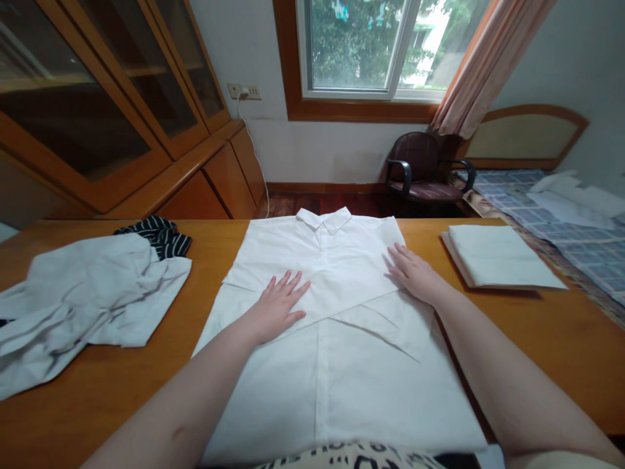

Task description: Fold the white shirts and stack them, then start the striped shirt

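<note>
A white collared shirt [375,371] lies front side up in the middle of the table, its collar at the far edge and its hem close to my body. Its sleeves are laid across the chest. My left hand [280,306] rests flat on the cloth left of the button line, fingers spread. On the right side of the shirt, near the shoulder, my right hand [415,272] lies open with its palm down. Neither hand grips anything. A few creases run across the fabric below the right hand.
At left on the wooden table [195,286] lies a rumpled white garment [97,280] beside a black-and-white striped cloth [159,236]. A folded white stack [502,255] sits at right. Beyond are a glass-door cabinet [166,150], an armchair [420,163] and a bed [547,202].
</note>
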### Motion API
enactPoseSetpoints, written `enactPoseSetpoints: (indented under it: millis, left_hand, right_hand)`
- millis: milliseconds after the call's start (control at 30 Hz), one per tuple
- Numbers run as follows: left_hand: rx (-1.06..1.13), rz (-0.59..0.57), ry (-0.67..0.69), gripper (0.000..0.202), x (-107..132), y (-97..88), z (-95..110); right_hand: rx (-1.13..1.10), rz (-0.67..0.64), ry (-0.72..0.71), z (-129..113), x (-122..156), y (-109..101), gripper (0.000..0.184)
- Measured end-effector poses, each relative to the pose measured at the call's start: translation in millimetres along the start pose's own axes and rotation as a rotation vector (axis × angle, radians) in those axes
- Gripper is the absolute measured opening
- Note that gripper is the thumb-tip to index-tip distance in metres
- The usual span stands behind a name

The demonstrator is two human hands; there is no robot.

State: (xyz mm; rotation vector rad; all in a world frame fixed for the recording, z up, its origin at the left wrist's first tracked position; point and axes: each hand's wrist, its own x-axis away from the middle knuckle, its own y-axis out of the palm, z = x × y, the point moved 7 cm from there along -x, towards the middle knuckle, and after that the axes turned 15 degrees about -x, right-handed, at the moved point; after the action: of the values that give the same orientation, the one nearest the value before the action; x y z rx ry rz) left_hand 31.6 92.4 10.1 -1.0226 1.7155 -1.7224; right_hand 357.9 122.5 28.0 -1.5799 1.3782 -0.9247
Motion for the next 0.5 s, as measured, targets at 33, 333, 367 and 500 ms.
enactPoseSetpoints:
  millis: [33, 333, 367, 500]
  left_hand:
    - [-0.003, -0.002, -0.004, 0.062, -0.7, 2.5, -1.3]
    - [0.000, -0.039, -0.014, 0.063, -1.1, 1.8, -1.2]
    - [0.004, -0.041, -0.013, 0.063, -1.0, 1.5, -1.3]
    - [0.017, -0.030, -0.002, 0.063, -0.9, 3.0, -3.0]
  right_hand:
    - [0.016, -0.066, 0.051, 1.6, 0.7, 8.9, 0.060]
    - [0.147, 0.111, 0.552, 55.2, 9.4, -22.0, 0.063]
    - [0.118, 0.127, 0.553, 56.0, 8.9, -27.2, 0.056]
    - [-0.105, 0.106, 0.500, 55.1, 5.1, -29.7, 0.036]
